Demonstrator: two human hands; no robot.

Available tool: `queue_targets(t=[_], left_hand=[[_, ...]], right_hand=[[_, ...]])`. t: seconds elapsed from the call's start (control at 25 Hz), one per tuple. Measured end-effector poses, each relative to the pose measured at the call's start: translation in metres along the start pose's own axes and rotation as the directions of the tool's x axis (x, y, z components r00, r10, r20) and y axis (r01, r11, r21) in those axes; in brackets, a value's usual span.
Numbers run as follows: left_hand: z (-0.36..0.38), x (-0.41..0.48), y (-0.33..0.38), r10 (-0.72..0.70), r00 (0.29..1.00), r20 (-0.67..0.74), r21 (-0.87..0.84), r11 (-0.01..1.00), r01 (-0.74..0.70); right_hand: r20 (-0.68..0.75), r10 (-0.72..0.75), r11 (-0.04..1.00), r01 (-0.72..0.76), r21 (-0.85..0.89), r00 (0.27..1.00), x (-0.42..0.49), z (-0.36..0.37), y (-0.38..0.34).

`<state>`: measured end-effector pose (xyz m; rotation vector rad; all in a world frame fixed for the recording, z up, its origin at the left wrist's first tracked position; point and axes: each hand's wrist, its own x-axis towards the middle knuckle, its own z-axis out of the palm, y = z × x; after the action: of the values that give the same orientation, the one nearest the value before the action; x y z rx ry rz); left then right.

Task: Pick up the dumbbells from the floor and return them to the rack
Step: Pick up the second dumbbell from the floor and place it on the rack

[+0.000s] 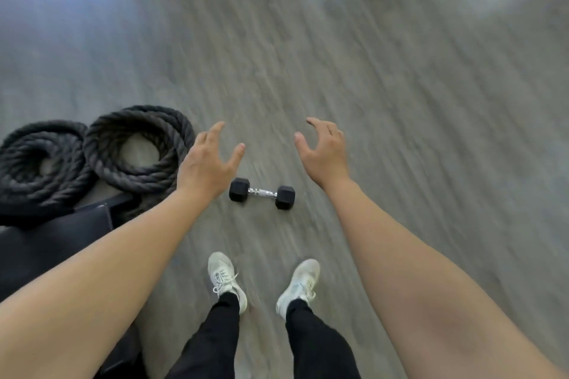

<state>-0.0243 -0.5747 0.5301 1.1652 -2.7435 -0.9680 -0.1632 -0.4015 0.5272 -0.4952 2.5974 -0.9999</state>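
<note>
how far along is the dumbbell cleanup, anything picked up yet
Done: nothing that shows; no rack is in view. In hand: nothing. The left hand and right hand are both open and empty, spread above one dumbbell that lies on the floor just ahead of the person's shoes, right of the coiled ropes. Left: grasp this dumbbell, lift it and carry it to the rack. Whether others remain cannot be told.

No writing, number or brand mark can be read anywhere here. The dumbbell (pixel 262 193), lying on the floor just below the spread fingers (pixel 215 132) of both hands, shows plain black ends, and any marking on them is too small and blurred to make out.
</note>
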Motion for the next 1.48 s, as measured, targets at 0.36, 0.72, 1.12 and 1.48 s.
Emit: queue_targets(t=[0.36,0.72,1.12,1.48], left_hand=[[0.31,0.125,-0.206,-0.406,0.913,-0.028,-0.229,0.892,0.39],[0.479,0.205,-0.323,-0.73,0.668,0.145,-0.464,0.546,0.698],[0.485,0.226,-0.323,-0.784,0.564,0.259,-0.536,0.369,0.759],[0.387,0.205,-0.269,-0.756,0.633,0.165,-0.642,0.405,0.651]], right_hand=[[0.041,0.513,0.797,-0.493,0.35,0.858,0.097,0.289,0.263],[0.124,0.767,0.52,-0.723,0.455,0.63,0.127,0.446,0.426],[0.13,0.855,0.375,-0.77,0.516,0.503,0.136,0.449,0.423],[0.3,0.838,0.248,-0.807,0.536,0.456,0.106,0.388,0.343]])
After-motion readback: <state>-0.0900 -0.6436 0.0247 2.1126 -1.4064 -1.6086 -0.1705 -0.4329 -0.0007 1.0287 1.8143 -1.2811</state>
